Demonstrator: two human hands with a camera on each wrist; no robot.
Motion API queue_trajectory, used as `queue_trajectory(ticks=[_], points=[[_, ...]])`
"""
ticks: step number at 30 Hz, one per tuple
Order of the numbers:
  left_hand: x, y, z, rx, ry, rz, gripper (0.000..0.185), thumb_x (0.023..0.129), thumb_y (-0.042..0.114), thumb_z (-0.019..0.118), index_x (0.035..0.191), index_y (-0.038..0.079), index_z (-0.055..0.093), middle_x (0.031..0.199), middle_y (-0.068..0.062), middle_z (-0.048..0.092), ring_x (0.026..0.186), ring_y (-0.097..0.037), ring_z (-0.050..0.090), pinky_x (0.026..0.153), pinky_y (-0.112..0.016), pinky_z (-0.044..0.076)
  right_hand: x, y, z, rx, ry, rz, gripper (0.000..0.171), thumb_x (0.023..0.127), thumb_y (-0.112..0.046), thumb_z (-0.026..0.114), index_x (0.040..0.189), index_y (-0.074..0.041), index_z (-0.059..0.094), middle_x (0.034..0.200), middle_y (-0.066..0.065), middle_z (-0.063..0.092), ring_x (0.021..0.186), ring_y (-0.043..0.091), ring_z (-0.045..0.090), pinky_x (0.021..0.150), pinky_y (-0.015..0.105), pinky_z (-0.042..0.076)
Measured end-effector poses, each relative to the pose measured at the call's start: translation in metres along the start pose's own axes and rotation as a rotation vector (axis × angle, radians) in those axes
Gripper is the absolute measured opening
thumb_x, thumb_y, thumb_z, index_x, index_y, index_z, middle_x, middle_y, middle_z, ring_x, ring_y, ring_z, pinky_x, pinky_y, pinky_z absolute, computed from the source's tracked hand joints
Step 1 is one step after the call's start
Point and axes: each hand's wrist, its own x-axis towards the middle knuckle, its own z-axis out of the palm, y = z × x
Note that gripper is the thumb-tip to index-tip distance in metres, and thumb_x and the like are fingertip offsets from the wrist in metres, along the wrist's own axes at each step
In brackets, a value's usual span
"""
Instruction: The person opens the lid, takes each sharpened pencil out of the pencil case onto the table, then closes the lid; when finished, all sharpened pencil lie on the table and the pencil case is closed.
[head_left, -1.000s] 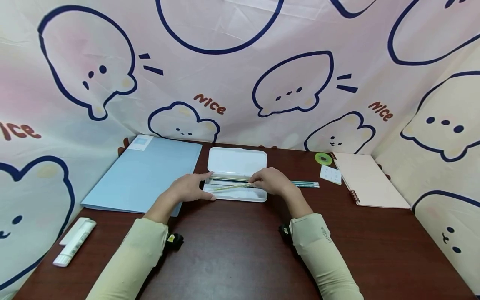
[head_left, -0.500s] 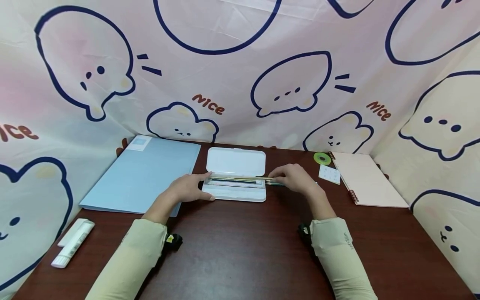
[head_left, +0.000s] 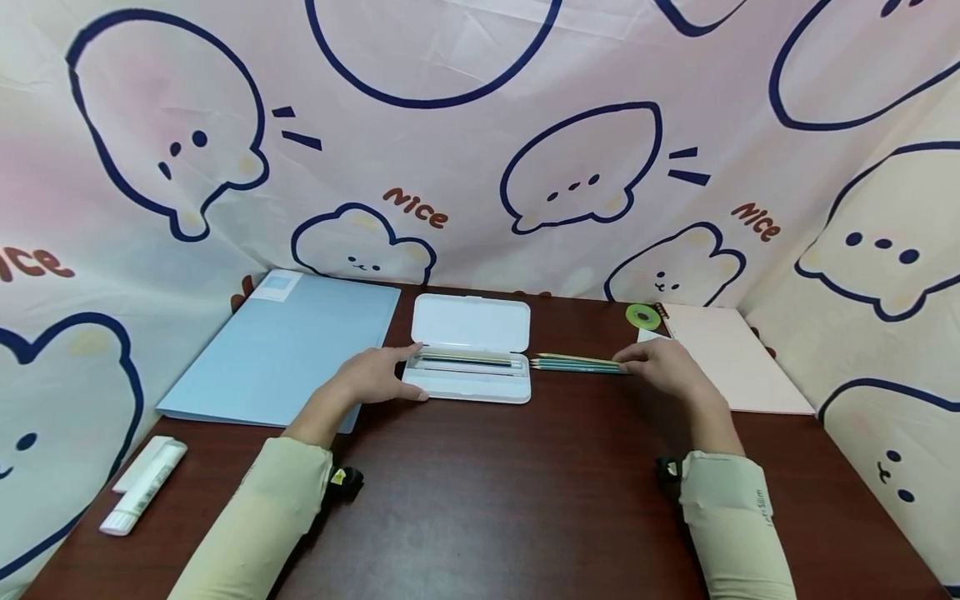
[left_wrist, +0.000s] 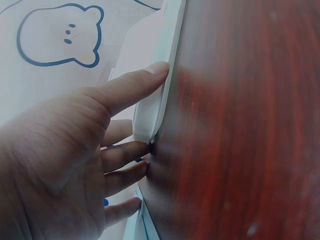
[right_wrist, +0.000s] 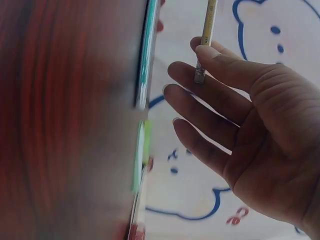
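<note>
An open white pencil case [head_left: 467, 385] lies at the table's middle, its lid [head_left: 471, 323] folded back; a dark pencil [head_left: 468, 362] lies inside. My left hand [head_left: 375, 377] rests against the case's left end, thumb [left_wrist: 131, 89] straight along the front wall, fingers [left_wrist: 125, 152] straight at the end. To the right of the case, my right hand [head_left: 663, 362] pinches the blunt end of a yellow pencil [right_wrist: 207, 30] between thumb and index finger. The yellow pencil [head_left: 572, 358] sits just over two teal pencils [head_left: 577, 367] that lie on the table.
A blue folder [head_left: 285, 346] lies at the left and a pink spiral notebook [head_left: 731, 358] at the right, with a green tape roll [head_left: 643, 317] beside it. A white glue stick [head_left: 142, 487] is near the front left edge. Printed cloth walls surround the table.
My right hand has moved from inside the case to the right, carrying the yellow pencil out to the teal pencils on the table. The left hand has stayed put.
</note>
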Motion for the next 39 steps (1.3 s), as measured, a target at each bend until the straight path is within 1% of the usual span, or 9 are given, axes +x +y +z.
queue_trajectory(ticks=[4, 8, 15, 22, 29, 32, 36, 39], points=[[0.000, -0.001, 0.000, 0.000, -0.002, -0.004, 0.097, 0.081, 0.056, 0.079, 0.159, 0.021, 0.035, 0.155, -0.019, 0.048, 0.138, -0.040, 0.049, 0.107, -0.060, 0.044, -0.007, 0.014, -0.003, 0.011, -0.004, 0.030, 0.019, 0.097, -0.016, 0.067, 0.110, -0.012, 0.080, 0.111, 0.011, 0.077, 0.109, 0.032, 0.065, 0.096, 0.053, 0.051], [0.000, 0.000, 0.000, 0.000, -0.001, -0.010, 0.097, 0.081, 0.057, 0.079, 0.159, 0.021, 0.034, 0.155, -0.018, 0.048, 0.138, -0.040, 0.049, 0.107, -0.060, 0.044, -0.009, 0.022, -0.002, 0.029, -0.027, 0.045, 0.019, 0.097, -0.017, 0.067, 0.110, -0.014, 0.081, 0.116, 0.013, 0.076, 0.112, 0.032, 0.063, 0.099, 0.055, 0.050], [-0.001, 0.002, -0.001, 0.001, 0.001, 0.005, 0.097, 0.081, 0.056, 0.079, 0.159, 0.019, 0.035, 0.155, -0.019, 0.048, 0.137, -0.041, 0.049, 0.106, -0.060, 0.044, -0.005, 0.027, 0.003, 0.017, -0.045, 0.019, 0.016, 0.095, -0.016, 0.068, 0.104, -0.017, 0.082, 0.112, 0.010, 0.077, 0.110, 0.031, 0.064, 0.098, 0.055, 0.050], [-0.001, 0.002, -0.001, 0.001, -0.002, 0.001, 0.096, 0.082, 0.056, 0.079, 0.159, 0.020, 0.035, 0.155, -0.019, 0.048, 0.137, -0.040, 0.050, 0.107, -0.060, 0.044, -0.001, 0.019, 0.008, -0.004, -0.066, 0.020, 0.017, 0.096, -0.017, 0.068, 0.106, -0.015, 0.081, 0.110, 0.010, 0.077, 0.104, 0.028, 0.064, 0.096, 0.054, 0.051], [-0.001, 0.000, 0.001, -0.005, -0.006, -0.006, 0.096, 0.082, 0.056, 0.078, 0.159, 0.021, 0.034, 0.155, -0.018, 0.048, 0.138, -0.039, 0.050, 0.107, -0.060, 0.044, 0.002, 0.012, 0.012, -0.042, -0.060, 0.034, 0.012, 0.096, -0.020, 0.069, 0.103, -0.017, 0.078, 0.108, 0.010, 0.074, 0.093, 0.027, 0.059, 0.088, 0.049, 0.049], [-0.001, -0.002, 0.002, 0.000, -0.003, -0.002, 0.096, 0.082, 0.056, 0.079, 0.159, 0.021, 0.034, 0.155, -0.018, 0.048, 0.138, -0.039, 0.050, 0.107, -0.059, 0.044, 0.003, 0.009, 0.013, -0.047, -0.072, 0.037, 0.010, 0.096, -0.019, 0.069, 0.102, -0.017, 0.076, 0.107, 0.009, 0.074, 0.092, 0.026, 0.059, 0.087, 0.050, 0.049], [0.000, -0.002, 0.001, 0.004, 0.001, 0.005, 0.096, 0.082, 0.056, 0.078, 0.159, 0.021, 0.034, 0.154, -0.018, 0.049, 0.137, -0.040, 0.050, 0.106, -0.059, 0.045, 0.003, 0.004, 0.011, -0.073, -0.074, 0.035, 0.013, 0.097, -0.018, 0.068, 0.106, -0.015, 0.076, 0.107, 0.009, 0.075, 0.093, 0.025, 0.061, 0.087, 0.051, 0.050], [0.000, -0.001, 0.001, 0.004, -0.002, 0.003, 0.096, 0.082, 0.056, 0.078, 0.159, 0.021, 0.034, 0.155, -0.018, 0.048, 0.137, -0.039, 0.050, 0.106, -0.059, 0.044, 0.002, -0.002, 0.007, -0.097, -0.048, 0.009, 0.018, 0.098, -0.019, 0.066, 0.112, -0.012, 0.075, 0.105, 0.008, 0.075, 0.092, 0.023, 0.063, 0.087, 0.050, 0.052]])
